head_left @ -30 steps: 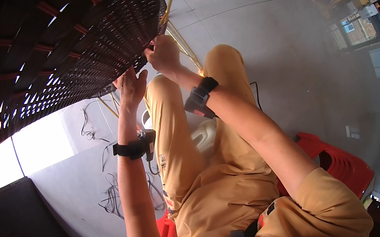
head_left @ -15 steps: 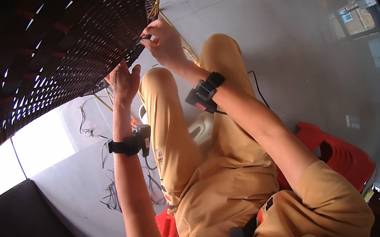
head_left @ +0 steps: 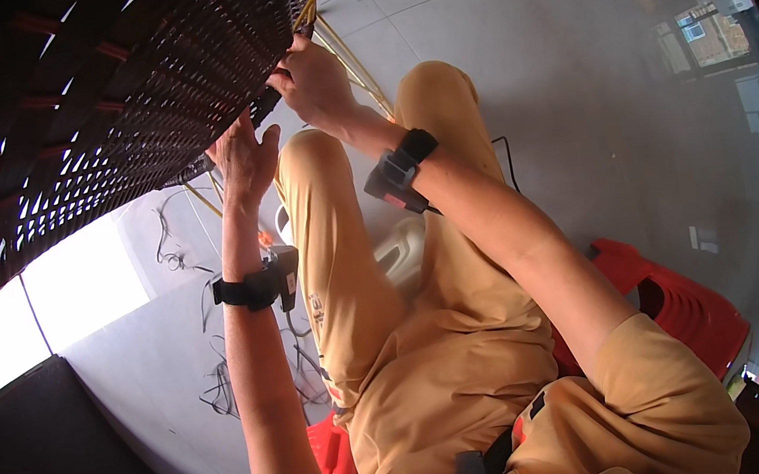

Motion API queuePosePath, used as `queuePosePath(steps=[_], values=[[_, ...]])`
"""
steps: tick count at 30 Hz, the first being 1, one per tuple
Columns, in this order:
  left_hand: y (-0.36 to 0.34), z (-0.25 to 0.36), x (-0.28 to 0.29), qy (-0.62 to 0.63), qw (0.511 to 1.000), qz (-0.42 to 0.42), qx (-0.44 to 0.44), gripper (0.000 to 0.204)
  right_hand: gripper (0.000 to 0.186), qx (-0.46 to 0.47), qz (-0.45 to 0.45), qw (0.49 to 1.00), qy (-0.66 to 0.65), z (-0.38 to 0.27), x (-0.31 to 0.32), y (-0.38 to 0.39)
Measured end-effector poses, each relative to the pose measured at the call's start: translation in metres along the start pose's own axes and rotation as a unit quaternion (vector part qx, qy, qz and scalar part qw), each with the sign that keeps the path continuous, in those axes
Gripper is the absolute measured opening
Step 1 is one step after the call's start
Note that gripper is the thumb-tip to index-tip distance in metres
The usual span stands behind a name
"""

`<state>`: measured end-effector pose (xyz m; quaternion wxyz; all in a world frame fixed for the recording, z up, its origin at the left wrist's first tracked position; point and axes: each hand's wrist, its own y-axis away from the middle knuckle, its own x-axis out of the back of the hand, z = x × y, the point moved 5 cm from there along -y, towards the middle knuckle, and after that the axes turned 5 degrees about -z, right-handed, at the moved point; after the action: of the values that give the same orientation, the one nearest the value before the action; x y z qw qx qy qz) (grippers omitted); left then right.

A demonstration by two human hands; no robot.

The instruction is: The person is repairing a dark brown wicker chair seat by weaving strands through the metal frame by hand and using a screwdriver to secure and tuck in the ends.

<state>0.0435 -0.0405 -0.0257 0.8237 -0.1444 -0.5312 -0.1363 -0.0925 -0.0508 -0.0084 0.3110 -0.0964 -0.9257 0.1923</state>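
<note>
A large dark brown woven wicker panel point(head_left: 142, 96) fills the upper left, its lower edge slanting in front of my knees. At that edge my left hand point(head_left: 247, 162) is closed, with the thumb standing up and the other fingertips hidden behind the weave. Farther along, close to the thin gold metal legs point(head_left: 313, 5), my right hand point(head_left: 318, 83) is pinched against the edge. A dark wicker strip shows at its fingers; most of the strip is hidden by the hand. A device is strapped to each wrist.
I sit with bent knees on a red plastic stool point(head_left: 334, 468); another red plastic stool point(head_left: 671, 307) is at the right. Loose dark strands point(head_left: 216, 393) lie on the grey floor at the left. A pale plastic container point(head_left: 398, 254) is between my legs, and a thin black cable point(head_left: 511, 163) beside them.
My right hand has turned and shifted slightly left against the panel edge; the strip loop seen at its fingers is now mostly covered. My left hand stays almost in place.
</note>
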Motion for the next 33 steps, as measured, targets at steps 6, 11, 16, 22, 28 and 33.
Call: queuePosePath(steps=[6,11,16,22,28,33], values=[[0.002,0.0,0.0,-0.01,1.0,0.022,-0.003,0.062,0.018,-0.036,-0.075,0.992,0.094,-0.005,-0.005,-0.002],[-0.001,-0.007,-0.007,-0.013,1.0,0.015,0.024,0.06,0.02,-0.054,-0.067,0.991,0.103,-0.012,-0.002,0.0],[0.003,-0.007,-0.003,-0.012,0.995,0.092,-0.019,0.053,0.011,-0.026,-0.066,0.997,0.011,-0.01,0.004,0.002],[0.001,0.003,-0.002,-0.018,0.998,0.063,-0.017,0.057,0.012,-0.269,0.105,0.907,-0.308,0.052,0.024,0.031],[0.007,-0.004,0.0,-0.003,0.999,0.032,0.01,0.066,0.025,-0.373,-0.116,0.781,-0.487,0.052,-0.02,0.034],[0.004,-0.001,-0.002,0.007,0.999,0.006,0.034,0.065,0.022,-0.319,-0.177,0.706,-0.608,0.045,-0.042,0.026]])
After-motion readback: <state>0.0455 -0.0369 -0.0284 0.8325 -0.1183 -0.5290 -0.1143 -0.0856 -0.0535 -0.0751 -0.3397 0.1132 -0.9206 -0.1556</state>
